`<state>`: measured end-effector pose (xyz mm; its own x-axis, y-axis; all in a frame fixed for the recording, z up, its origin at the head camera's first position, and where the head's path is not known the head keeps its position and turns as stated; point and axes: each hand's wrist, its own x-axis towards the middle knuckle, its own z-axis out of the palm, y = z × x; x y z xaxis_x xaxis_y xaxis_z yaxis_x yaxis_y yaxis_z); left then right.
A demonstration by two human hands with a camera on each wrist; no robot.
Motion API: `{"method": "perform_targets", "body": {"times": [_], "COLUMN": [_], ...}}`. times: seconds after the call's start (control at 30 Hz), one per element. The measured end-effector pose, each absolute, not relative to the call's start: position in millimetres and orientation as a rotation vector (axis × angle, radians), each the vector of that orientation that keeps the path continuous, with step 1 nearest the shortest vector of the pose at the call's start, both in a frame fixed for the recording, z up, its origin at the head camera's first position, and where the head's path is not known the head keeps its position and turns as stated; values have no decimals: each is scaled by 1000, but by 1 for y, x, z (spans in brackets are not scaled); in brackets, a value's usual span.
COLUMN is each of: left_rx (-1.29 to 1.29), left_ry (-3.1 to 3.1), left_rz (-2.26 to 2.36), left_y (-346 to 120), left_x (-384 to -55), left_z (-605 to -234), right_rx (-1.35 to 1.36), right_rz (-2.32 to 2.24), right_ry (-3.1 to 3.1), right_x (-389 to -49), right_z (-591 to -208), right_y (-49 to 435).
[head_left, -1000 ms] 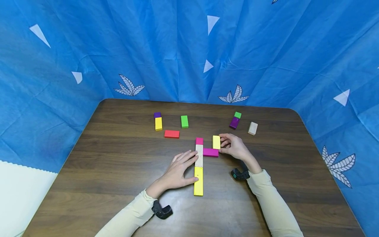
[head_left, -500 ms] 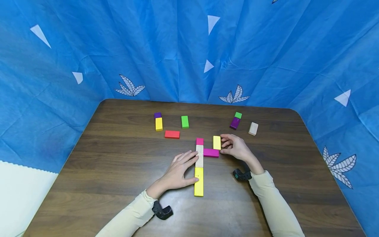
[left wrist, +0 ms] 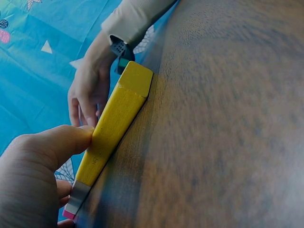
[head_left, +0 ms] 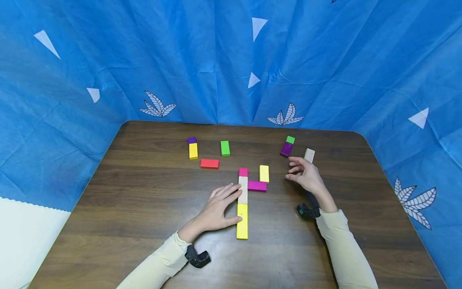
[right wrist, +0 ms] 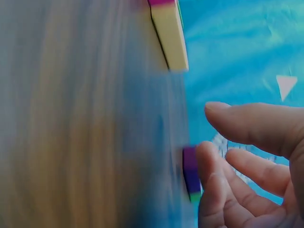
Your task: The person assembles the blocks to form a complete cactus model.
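A row of blocks runs away from the person: a long yellow block (head_left: 242, 228) nearest, then a white stretch (head_left: 243, 198), then a pink block (head_left: 243, 172). My left hand (head_left: 214, 210) rests along its left side, thumb on the yellow block and fingertips on the white stretch. A magenta block (head_left: 257, 186) juts from the row's right side. At its far right end stands a pale yellow block (head_left: 264, 174). Holding nothing, my right hand (head_left: 306, 175) hovers to the right of that block, its fingers loosely bent, and partly covers a white block (head_left: 309, 155).
Beyond the right hand lie a purple block (head_left: 286, 149) and a green block (head_left: 290, 140), end to end. Farther left are a green block (head_left: 225, 148), a red block (head_left: 209, 163), and a yellow block (head_left: 193, 151) against a dark purple one (head_left: 192, 140). A blue curtain (head_left: 231, 60) surrounds the table.
My right hand has left the pale yellow block and moved right, toward the loose white block. The left hand and the row of blocks stay where they were.
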<state>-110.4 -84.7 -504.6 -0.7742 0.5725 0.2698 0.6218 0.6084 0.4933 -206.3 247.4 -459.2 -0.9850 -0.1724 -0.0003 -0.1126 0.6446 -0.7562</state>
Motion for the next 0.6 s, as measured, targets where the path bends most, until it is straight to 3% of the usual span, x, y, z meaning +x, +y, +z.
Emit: {"method": "perform_targets", "body": {"times": [0.6], "left_rx": [-1017], "left_ry": [-2757], "left_rz": [-905], "left_y": [-85], "left_x": [-109], "left_z": [-501], "right_rx": [192], "right_rz": [-1327], "right_ry": [2885], "right_x": [-231], "right_z": [-457], "right_y": [307]}}
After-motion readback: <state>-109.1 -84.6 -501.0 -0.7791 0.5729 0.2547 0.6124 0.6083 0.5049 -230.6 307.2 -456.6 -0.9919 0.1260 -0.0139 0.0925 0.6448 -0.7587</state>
